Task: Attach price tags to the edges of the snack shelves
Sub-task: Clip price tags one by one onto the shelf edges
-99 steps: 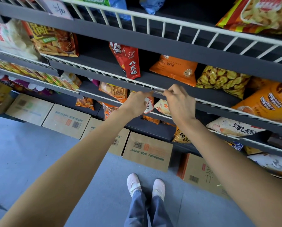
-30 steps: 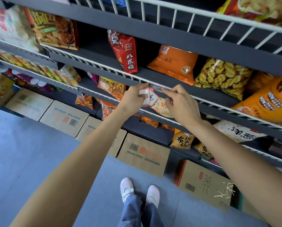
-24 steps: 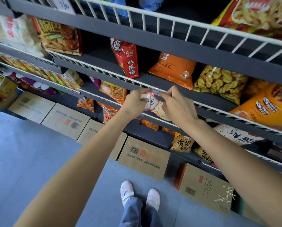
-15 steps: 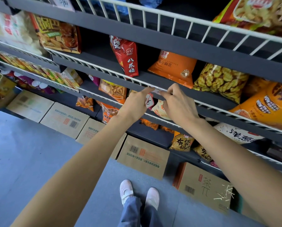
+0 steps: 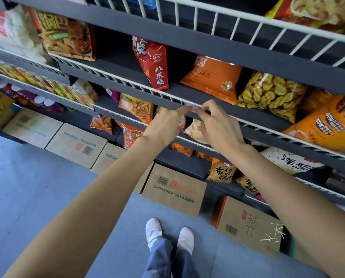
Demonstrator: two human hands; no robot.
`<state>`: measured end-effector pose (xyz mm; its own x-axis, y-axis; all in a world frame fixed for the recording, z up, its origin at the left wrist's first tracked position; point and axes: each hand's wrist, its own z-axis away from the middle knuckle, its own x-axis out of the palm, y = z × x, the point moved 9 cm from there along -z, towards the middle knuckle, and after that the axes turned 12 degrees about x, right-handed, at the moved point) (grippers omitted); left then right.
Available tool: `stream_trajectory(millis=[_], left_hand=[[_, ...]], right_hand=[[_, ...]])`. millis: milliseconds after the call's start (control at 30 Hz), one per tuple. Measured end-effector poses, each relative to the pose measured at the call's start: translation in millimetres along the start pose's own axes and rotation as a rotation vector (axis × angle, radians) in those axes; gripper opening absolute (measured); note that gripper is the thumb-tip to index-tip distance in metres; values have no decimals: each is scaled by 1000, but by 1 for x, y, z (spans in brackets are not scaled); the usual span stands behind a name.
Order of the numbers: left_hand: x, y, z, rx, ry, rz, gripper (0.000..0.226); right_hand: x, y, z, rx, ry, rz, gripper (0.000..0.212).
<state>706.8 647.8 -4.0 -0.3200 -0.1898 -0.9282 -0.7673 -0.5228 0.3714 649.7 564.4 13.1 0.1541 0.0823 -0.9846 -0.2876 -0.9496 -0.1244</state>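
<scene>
A view looking down from a person's head at grey snack shelves with white wire front rails. Both bare arms reach forward to the rail (image 5: 127,82) of the middle shelf. The left hand (image 5: 165,125) points its index finger along the rail, fingers mostly straight, its fingertip touching a small price tag (image 5: 191,107). The right hand (image 5: 217,125) curls its fingers over the rail and pinches the same tag from the other side. So the left grip is nearly flat and only pressing, while the right grip is closed on the tag. The tag is a small pale slip in a clear holder sitting on the rail's top wire between the two hands; its print is too small to read.

Just behind the rail stands a red bag (image 5: 151,61) printed with the white characters 八爪烧. To its right leans an orange bag (image 5: 213,77) reading 小麻花. Further right lies a clear bag of yellow twisted snacks (image 5: 272,93), then an orange bag (image 5: 328,125) marked "WOW". On the upper left, a brown bag (image 5: 65,35) shows 锅巴. On a lower shelf, a yellow bag (image 5: 221,170) reads 布袋锅巴, and a white bag (image 5: 292,160) reads 洋葱.

Cardboard boxes (image 5: 173,189) with barcodes line the grey floor under the shelves; one box (image 5: 249,225) carries the character 茶. The person's white shoes (image 5: 169,235) and blue jeans show at the bottom.
</scene>
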Motion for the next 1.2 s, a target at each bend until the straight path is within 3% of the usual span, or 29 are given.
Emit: stream_trajectory(millis=[300, 567, 733, 900, 967, 1067, 1200], left_hand=[[-3, -2, -3, -11, 23, -14, 75], [-1, -7, 1, -17, 98, 198, 65], [-7, -19, 9, -92, 207, 371, 47], [-3, -36, 17, -324, 254, 615, 35], [-4, -37, 23, -392, 289, 801, 32], [-9, -35, 32, -430, 312, 1052, 16], [-29, -48, 43, -388, 268, 984, 23]], right_hand=[[4, 3, 3, 20, 79, -35, 41], [-12, 22, -12, 216, 152, -212, 27], [-10, 18, -32, 208, 75, -114, 20], [-12, 14, -29, 222, 62, -77, 24], [-15, 9, -24, 229, 47, -204, 30], [-18, -9, -21, 237, -118, -620, 26], [-28, -34, -29, 270, -228, -844, 16]])
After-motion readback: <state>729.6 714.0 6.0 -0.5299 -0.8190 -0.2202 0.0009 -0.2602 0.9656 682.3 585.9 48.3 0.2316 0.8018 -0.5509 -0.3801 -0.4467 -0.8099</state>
